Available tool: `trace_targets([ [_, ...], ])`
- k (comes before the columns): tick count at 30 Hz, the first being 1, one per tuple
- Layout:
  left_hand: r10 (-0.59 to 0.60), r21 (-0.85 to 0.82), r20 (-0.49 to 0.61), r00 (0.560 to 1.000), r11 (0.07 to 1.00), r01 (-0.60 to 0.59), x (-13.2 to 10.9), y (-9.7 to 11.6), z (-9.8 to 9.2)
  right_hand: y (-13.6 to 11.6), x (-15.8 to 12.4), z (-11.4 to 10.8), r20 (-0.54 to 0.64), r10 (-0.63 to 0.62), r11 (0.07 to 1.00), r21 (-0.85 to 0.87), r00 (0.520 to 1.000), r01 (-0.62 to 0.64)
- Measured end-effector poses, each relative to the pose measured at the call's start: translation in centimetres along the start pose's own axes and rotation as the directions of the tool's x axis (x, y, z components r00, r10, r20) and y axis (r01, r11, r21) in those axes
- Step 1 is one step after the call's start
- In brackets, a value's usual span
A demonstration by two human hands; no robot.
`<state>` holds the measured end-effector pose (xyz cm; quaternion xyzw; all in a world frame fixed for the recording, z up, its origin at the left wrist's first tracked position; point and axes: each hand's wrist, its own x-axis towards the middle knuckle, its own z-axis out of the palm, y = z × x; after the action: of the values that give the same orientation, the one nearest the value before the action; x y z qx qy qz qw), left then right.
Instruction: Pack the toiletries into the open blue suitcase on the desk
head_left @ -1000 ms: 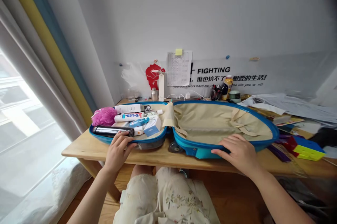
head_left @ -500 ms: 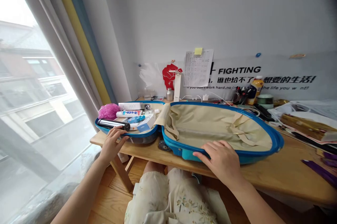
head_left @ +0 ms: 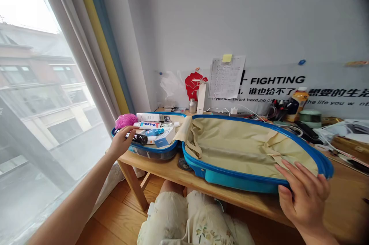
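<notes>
Suitcase (head_left: 230,149) lies open on the desk (head_left: 346,191); with the right hand (head_left: 307,195) spread open by its near rim (head_left: 245,177), guide the left hand (head_left: 122,143), grip indeterminable, lightly over the black cylinder (head_left: 140,138), avoiding the adjacent white tube (head_left: 147,125).

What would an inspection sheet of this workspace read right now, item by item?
Surface: wooden table beneath an open blue suitcase.
Handled things: suitcase's left half holds pink pouf, white tube, black cylinder; right half shows beige lining.
Clutter: bottle, green jar at right rear.
Hands: left hand over the cylinder, contact unclear; right hand spread by suitcase's near edge.
Cables: white cable behind suitcase.
Surroundings: window and curtain left, wall ahead.
</notes>
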<state>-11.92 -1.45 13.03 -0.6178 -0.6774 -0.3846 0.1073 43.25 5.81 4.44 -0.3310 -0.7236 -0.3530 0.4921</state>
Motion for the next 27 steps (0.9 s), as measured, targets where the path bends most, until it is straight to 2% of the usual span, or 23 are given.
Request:
trace_targets([
  [2, -0.027, 0.062, 0.163, 0.986, 0.998, 0.017, 1.8, -0.6, -0.4, 0.5, -1.1, 0.7, -0.056, 0.03, 1.0, -0.004, 0.998, -0.03],
  [3, -0.032, 0.095, 0.269, 0.963, 0.995, 0.007, 2.6, -0.9, -0.6, 0.6, -1.4, 0.9, -0.069, 0.046, 0.999, -0.004, 0.997, -0.047],
  [6, -0.078, 0.2, 0.524, 0.848, 0.979, -0.034, 4.5, -2.1, -1.0, 0.5, -1.7, 1.1, -0.076, 0.084, 0.996, 0.007, 0.994, -0.084],
  [9, -0.123, 0.253, 0.651, 0.749, 0.966, -0.061, 5.8, -2.6, -1.3, 0.4, -1.7, 1.1, -0.082, 0.086, 0.996, 0.014, 0.993, -0.085],
  [11, -0.108, 0.246, 0.688, 0.718, 0.965, -0.09, 6.5, -2.5, -1.2, 0.4, -1.9, 1.0, -0.068, 0.096, 0.995, 0.011, 0.993, -0.095],
  [13, -0.086, 0.269, 0.68, 0.728, 0.953, -0.139, 6.9, -2.0, -1.0, 0.4, -2.1, 1.0, -0.044, 0.12, 0.993, 0.011, 0.992, -0.119],
  [17, -0.049, 0.335, 0.625, 0.779, 0.918, -0.211, 7.3, -0.8, -0.7, 0.2, -2.0, 1.0, -0.059, 0.118, 0.992, 0.053, 0.991, -0.115],
  [21, 0.0, 0.334, 0.536, 0.844, 0.919, -0.211, 8.6, 1.1, -1.8, 0.0, -1.5, 0.8, -0.076, 0.08, 0.995, 0.065, 0.994, -0.075],
  [24, 0.078, 0.316, 0.43, 0.9, 0.92, -0.231, 10.1, 5.1, -2.8, -0.2, -1.2, 0.8, -0.074, 0.074, 0.996, 0.05, 0.995, -0.07],
  [27, 0.249, 0.189, 0.33, 0.911, 0.928, -0.322, 10.7, 12.0, -2.2, -0.2, -1.2, 0.8, -0.085, 0.089, 0.994, 0.064, 0.992, -0.084],
])
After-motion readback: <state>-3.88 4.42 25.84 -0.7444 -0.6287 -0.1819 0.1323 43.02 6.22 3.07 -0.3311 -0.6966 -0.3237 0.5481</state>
